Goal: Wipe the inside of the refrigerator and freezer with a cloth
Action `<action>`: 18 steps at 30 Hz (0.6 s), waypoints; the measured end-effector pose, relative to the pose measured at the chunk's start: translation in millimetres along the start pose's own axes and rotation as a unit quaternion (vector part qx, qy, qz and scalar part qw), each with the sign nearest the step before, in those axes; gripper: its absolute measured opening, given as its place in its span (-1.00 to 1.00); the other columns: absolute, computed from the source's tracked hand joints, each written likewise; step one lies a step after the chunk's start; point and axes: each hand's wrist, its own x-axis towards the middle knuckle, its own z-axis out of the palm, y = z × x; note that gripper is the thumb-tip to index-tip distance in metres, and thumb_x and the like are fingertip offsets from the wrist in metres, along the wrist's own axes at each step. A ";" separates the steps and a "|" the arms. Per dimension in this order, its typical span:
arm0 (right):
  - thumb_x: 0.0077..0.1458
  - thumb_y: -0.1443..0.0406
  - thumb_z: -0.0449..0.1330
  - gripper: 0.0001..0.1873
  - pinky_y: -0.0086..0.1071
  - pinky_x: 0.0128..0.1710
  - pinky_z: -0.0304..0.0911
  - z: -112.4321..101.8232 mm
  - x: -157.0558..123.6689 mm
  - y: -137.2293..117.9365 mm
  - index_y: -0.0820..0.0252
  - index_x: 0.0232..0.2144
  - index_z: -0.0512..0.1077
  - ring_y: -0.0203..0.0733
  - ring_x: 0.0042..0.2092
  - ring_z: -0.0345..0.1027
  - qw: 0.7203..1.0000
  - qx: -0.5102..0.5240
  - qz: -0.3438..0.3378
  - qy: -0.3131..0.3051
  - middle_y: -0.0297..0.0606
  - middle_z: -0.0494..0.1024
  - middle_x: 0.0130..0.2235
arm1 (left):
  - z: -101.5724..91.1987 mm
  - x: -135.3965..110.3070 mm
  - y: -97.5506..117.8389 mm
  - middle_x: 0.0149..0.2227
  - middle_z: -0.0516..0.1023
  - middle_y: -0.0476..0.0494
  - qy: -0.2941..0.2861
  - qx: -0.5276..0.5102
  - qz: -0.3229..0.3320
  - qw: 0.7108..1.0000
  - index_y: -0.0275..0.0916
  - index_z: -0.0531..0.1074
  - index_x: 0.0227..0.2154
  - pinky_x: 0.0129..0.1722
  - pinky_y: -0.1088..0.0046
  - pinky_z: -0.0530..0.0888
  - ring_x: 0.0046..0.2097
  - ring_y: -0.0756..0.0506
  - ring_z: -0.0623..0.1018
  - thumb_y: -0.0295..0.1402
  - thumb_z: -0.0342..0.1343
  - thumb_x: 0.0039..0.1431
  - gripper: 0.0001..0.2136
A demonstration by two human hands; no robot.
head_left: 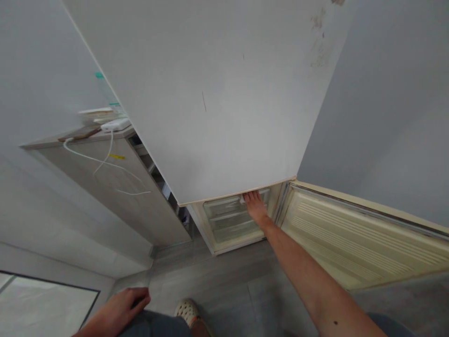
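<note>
I stand in front of a white fridge (224, 93) whose upper door is closed. The lower freezer door (358, 234) is swung open to the right. My right hand (255, 206) reaches into the top of the freezer compartment, just under the upper door's bottom edge. Its fingers are curled on a small white thing, perhaps a cloth (242, 199), partly hidden by the door. Clear freezer drawers (228, 220) sit below the hand. My left hand (121, 306) rests on my thigh with fingers loosely bent, holding nothing.
A grey cabinet (115, 187) stands left of the fridge, with a white cable (101, 161) hanging over its side and small items on top. My foot in a white clog (187, 311) is on the grey floor. A pale panel (38, 299) lies at lower left.
</note>
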 end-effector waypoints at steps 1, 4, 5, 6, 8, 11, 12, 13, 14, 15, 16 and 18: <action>0.45 0.45 -0.02 -0.37 0.21 0.64 -0.09 -4.8 -6.2 21.0 0.41 0.46 0.45 0.28 0.53 0.20 1.000 -0.003 0.027 0.002 0.27 0.48 0.44 | -0.3 6.2 6.3 -0.13 0.79 -0.12 0.006 -0.015 -0.002 1.000 0.00 0.67 -0.26 0.11 0.15 0.52 0.02 -0.39 0.73 0.17 0.02 0.44 -0.54; 0.42 0.47 -0.03 -0.38 0.21 0.62 -0.04 -22.1 -20.8 62.1 0.42 0.42 0.47 0.28 0.56 0.16 0.996 -0.001 0.091 0.017 0.30 0.43 0.47 | 2.1 44.4 53.9 -0.06 0.81 -0.16 0.049 -0.134 0.003 0.990 -0.01 0.71 -0.23 0.25 0.03 0.51 0.09 -0.45 0.72 0.12 0.22 0.28 -0.65; 0.42 0.46 -0.02 -0.39 0.19 0.60 0.00 -27.5 -24.7 66.7 0.39 0.40 0.50 0.27 0.56 0.16 0.994 0.005 0.108 0.020 0.28 0.44 0.47 | 4.3 63.3 79.6 -0.09 0.81 -0.18 0.066 -0.218 0.008 0.974 -0.02 0.72 -0.24 0.29 -0.02 0.50 0.10 -0.47 0.70 0.11 0.31 0.19 -0.67; 0.42 0.46 0.00 -0.42 0.17 0.58 0.05 -31.9 -28.8 67.2 0.36 0.36 0.53 0.27 0.55 0.19 0.991 0.016 0.130 0.017 0.28 0.46 0.45 | 7.0 84.7 109.0 -0.13 0.81 -0.21 0.073 -0.334 -0.004 0.940 -0.06 0.72 -0.27 0.36 -0.06 0.46 0.12 -0.49 0.68 0.04 0.42 0.08 -0.69; 0.43 0.40 0.07 -0.54 0.14 0.49 0.20 -36.9 -39.3 59.3 0.31 0.21 0.63 0.29 0.44 0.35 0.977 0.066 0.202 -0.006 0.29 0.59 0.32 | 13.2 131.2 172.4 -0.13 0.80 -0.25 0.072 -0.514 -0.035 0.854 -0.10 0.70 -0.29 0.44 -0.10 0.43 0.15 -0.48 0.66 -0.15 0.54 -0.06 -0.71; 0.39 0.23 0.26 -0.77 0.05 0.28 0.41 -33.9 -67.8 43.7 0.20 -0.07 0.68 0.23 0.15 0.60 0.898 0.268 0.348 -0.031 0.15 0.75 0.01 | 20.1 198.5 258.1 0.11 0.77 -0.31 0.067 -0.631 -0.024 0.773 -0.12 0.64 -0.05 0.36 0.05 0.55 0.16 -0.32 0.71 -0.25 0.41 0.21 -0.73; 0.37 0.16 0.31 -0.79 0.01 0.21 0.47 -30.6 -81.3 40.9 0.16 -0.12 0.66 0.18 0.06 0.64 0.841 0.372 0.393 -0.016 0.05 0.76 -0.08 | 21.1 217.5 280.6 0.13 0.76 -0.31 0.066 -0.668 -0.021 0.741 -0.13 0.61 -0.04 0.34 0.13 0.58 0.13 -0.26 0.73 -0.32 0.33 0.29 -0.80; 0.33 0.09 0.36 -0.77 -0.03 0.13 0.51 -26.9 -96.5 39.7 0.11 -0.15 0.64 0.11 -0.03 0.66 0.765 0.480 0.430 0.005 -0.05 0.76 -0.15 | 21.5 234.0 299.6 0.10 0.76 -0.32 0.064 -0.700 -0.023 0.711 -0.14 0.58 -0.09 0.30 0.16 0.61 0.07 -0.21 0.75 -0.37 0.25 0.35 -0.88; 0.30 0.04 0.40 -0.74 -0.08 0.06 0.54 -22.9 -112.8 39.6 0.08 -0.17 0.63 0.05 -0.12 0.66 0.677 0.577 0.456 0.027 -0.14 0.75 -0.22 | 21.5 247.8 315.5 0.06 0.76 -0.33 0.060 -0.728 -0.025 0.683 -0.16 0.55 -0.14 0.25 0.18 0.64 0.00 -0.19 0.76 -0.41 0.18 0.39 -0.92; 0.26 0.01 0.43 -0.71 -0.12 0.00 0.56 -19.2 -129.5 40.3 0.06 -0.18 0.61 -0.01 -0.20 0.65 0.589 0.654 0.473 0.044 -0.21 0.73 -0.27 | 21.4 258.9 328.6 0.01 0.75 -0.33 0.054 -0.752 -0.026 0.656 -0.17 0.53 -0.19 0.21 0.19 0.66 -0.04 -0.17 0.76 -0.43 0.13 0.41 -0.92; 0.24 -0.01 0.46 -0.68 -0.15 -0.05 0.57 -16.1 -146.0 41.0 0.06 -0.19 0.60 -0.05 -0.27 0.63 0.512 0.709 0.481 0.055 -0.26 0.71 -0.31 | 21.2 267.3 339.5 -0.02 0.75 -0.31 0.049 -0.773 -0.025 0.631 -0.18 0.51 -0.21 0.18 0.21 0.67 -0.06 -0.16 0.76 -0.45 0.10 0.43 -0.89; 0.22 -0.01 0.48 -0.67 -0.17 -0.08 0.57 -12.2 -175.6 41.0 0.07 -0.20 0.60 -0.09 -0.31 0.62 0.414 0.771 0.480 0.064 -0.28 0.72 -0.32 | 20.9 277.9 356.7 -0.06 0.74 -0.27 0.037 -0.807 -0.022 0.589 -0.21 0.51 -0.22 0.12 0.21 0.70 -0.06 -0.16 0.76 -0.44 0.09 0.47 -0.87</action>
